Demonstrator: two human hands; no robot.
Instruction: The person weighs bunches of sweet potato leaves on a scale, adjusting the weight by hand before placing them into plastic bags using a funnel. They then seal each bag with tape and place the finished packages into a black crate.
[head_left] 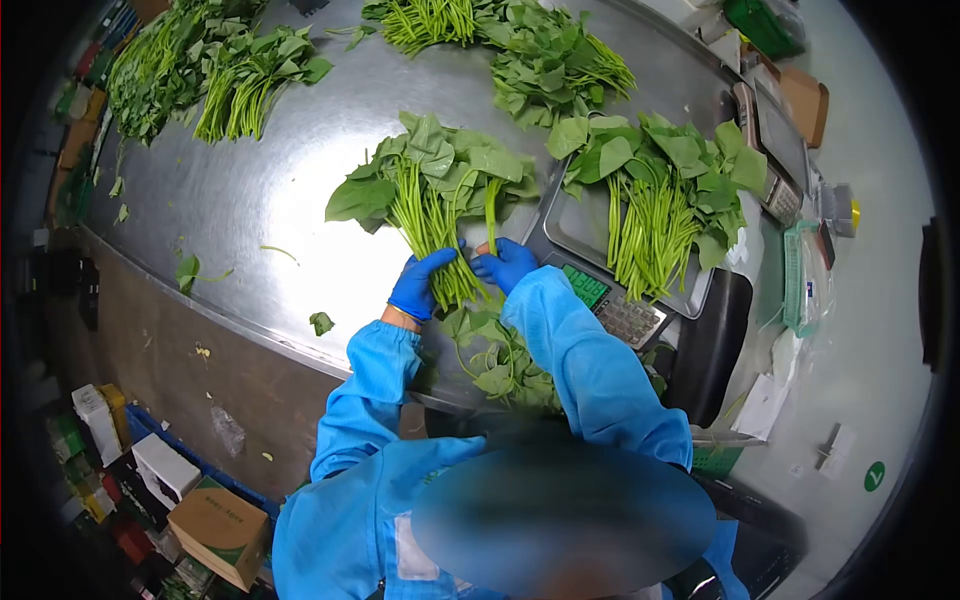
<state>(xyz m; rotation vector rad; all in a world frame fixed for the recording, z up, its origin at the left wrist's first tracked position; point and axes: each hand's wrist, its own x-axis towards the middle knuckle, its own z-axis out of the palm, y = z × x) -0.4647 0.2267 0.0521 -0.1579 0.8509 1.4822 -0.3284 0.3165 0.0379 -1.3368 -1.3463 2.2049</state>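
Observation:
My left hand [418, 284], in a blue glove, is wrapped round the stems of a thick bunch of leafy greens [424, 205], leaves pointing away from me. Close beside it, my right hand [506, 264], also blue-gloved, is closed on a few leafy green stems [491, 212] at the bunch's right side. A fingertip of the right hand shows bare. Right of my hands, another bunch of greens [650, 225] lies on the metal pan of a digital scale [562, 222]. The scale's keypad [628, 322] and green display [583, 287] face me. Loose leaves [497, 365] lie below my hands.
More bunches of greens lie along the far side of the steel table [300, 190], including a pile [180, 70] at the far left. Leaf scraps [320, 323] are scattered left of my hands. A cardboard box [220, 528] stands at lower left, and a green basket [800, 275] at right.

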